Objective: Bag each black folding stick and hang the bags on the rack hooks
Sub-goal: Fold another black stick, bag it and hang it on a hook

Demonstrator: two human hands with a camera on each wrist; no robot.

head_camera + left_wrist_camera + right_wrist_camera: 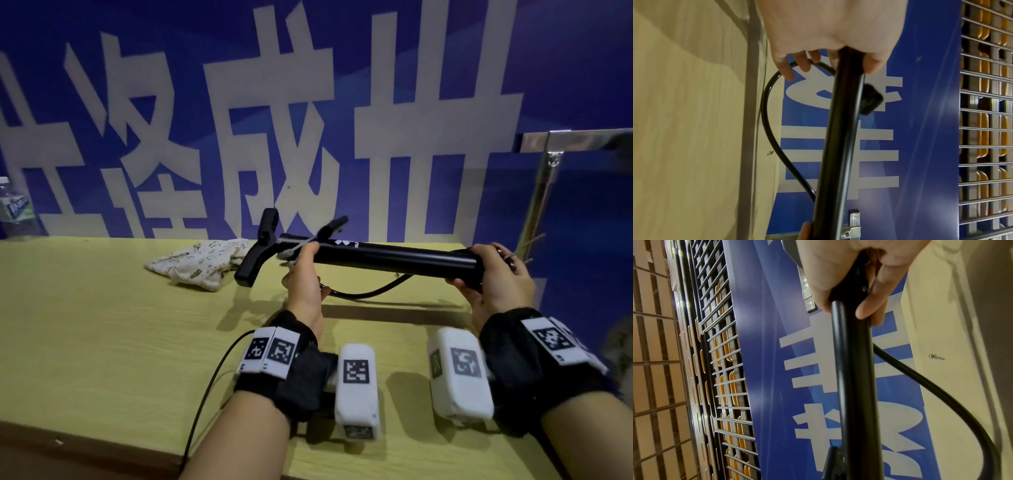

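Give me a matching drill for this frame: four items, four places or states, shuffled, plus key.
Items:
1. black folding stick
2. cloth bag
3. water bottle
4. thin black hose

States:
A. stands at the far left edge, by the blue banner
B. held level above the table, left hand and right hand gripping its ends
C. lies crumpled on the table
D. hangs in a loop under the tube

Pairs: 1-B, 2-C, 3-A, 4-D

Head view looking down over the table, wrist views close along each hand, all sharing the black stick and blue banner
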